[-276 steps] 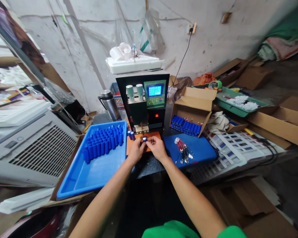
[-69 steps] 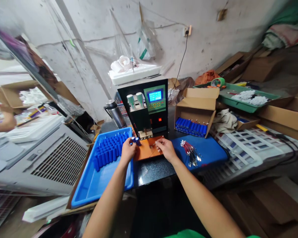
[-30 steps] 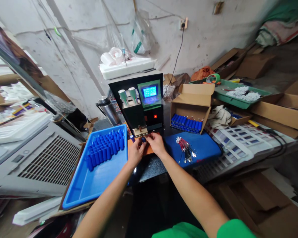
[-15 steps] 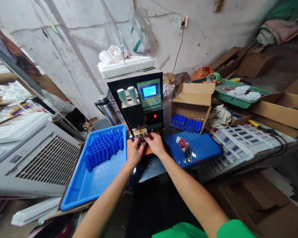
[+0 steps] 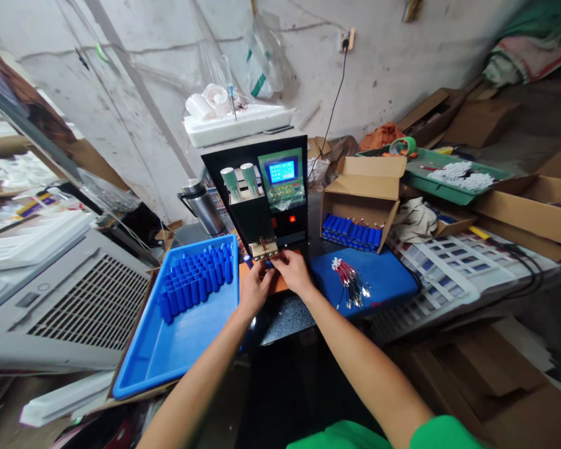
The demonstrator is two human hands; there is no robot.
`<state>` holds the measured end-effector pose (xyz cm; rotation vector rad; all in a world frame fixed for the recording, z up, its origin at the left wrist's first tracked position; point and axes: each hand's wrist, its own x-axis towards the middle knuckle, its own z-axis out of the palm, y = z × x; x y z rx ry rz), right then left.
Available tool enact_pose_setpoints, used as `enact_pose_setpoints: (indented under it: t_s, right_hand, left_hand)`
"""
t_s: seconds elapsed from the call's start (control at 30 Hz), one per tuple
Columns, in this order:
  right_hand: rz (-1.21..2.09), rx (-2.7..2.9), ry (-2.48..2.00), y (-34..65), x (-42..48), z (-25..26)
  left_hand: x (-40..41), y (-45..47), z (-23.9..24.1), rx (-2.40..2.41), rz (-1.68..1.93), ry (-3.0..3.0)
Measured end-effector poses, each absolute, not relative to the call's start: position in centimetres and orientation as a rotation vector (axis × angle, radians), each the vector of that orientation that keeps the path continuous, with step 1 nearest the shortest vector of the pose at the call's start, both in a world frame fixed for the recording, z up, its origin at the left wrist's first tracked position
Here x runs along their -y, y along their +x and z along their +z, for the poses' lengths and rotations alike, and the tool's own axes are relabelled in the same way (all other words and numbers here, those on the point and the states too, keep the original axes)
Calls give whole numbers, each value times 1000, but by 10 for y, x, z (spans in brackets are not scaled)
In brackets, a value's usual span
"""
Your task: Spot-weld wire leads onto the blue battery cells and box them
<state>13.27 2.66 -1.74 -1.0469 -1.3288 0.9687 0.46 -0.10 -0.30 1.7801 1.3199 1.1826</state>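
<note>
Both my hands meet under the head of a black spot welder with a lit blue screen. My left hand has its fingers closed on a blue battery cell, of which only a sliver shows. From the other side my right hand pinches at the same place, its fingertips partly hidden beneath the welder's brass electrode holder. An orange mat lies below the hands. To the left, a blue tray holds rows of upright blue battery cells.
Red and black wire leads lie on a blue pad at right. Behind them stands an open cardboard box of blue cells. A steel thermos is left of the welder; a green tray holds small white parts.
Hardly anything differs. Both hands keep their place at the welder head, and the view has shifted very slightly.
</note>
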Motion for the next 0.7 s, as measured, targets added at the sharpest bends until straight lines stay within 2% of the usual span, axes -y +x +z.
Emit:
enact_pose_setpoints:
  t_s: [0.7]
  right_hand:
    - [955,1436,-1024,147,-24,-26]
  left_hand:
    - [-7,-2,-17,-1363,1167,1859]
